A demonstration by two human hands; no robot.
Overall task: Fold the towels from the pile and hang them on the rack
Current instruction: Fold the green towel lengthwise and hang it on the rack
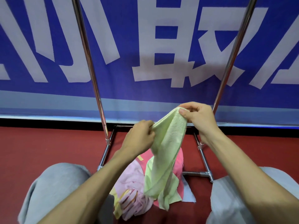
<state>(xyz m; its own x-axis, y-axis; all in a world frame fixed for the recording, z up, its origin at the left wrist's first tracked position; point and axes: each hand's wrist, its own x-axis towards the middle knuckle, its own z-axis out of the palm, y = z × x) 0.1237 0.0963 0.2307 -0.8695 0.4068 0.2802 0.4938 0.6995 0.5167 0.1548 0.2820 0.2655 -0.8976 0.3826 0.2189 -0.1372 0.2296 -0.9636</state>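
Observation:
A pale green towel (166, 152) hangs from both my hands above the pile. My left hand (139, 136) pinches its upper edge at the left. My right hand (197, 117) grips the top corner, higher and to the right. The towel's lower end drapes onto the pile of towels (129, 180) on the floor between my knees, with pink, light pink and light blue cloth in it. The metal rack (90, 62) stands right behind the pile; its two chrome uprights rise out of the top of the view, so its hanging bar is out of sight.
The rack's base tubes (203, 160) lie on the red floor (48, 146) on both sides of the pile. A blue banner with large white characters (161, 46) covers the wall behind. My grey-trousered knees (53, 188) frame the pile left and right.

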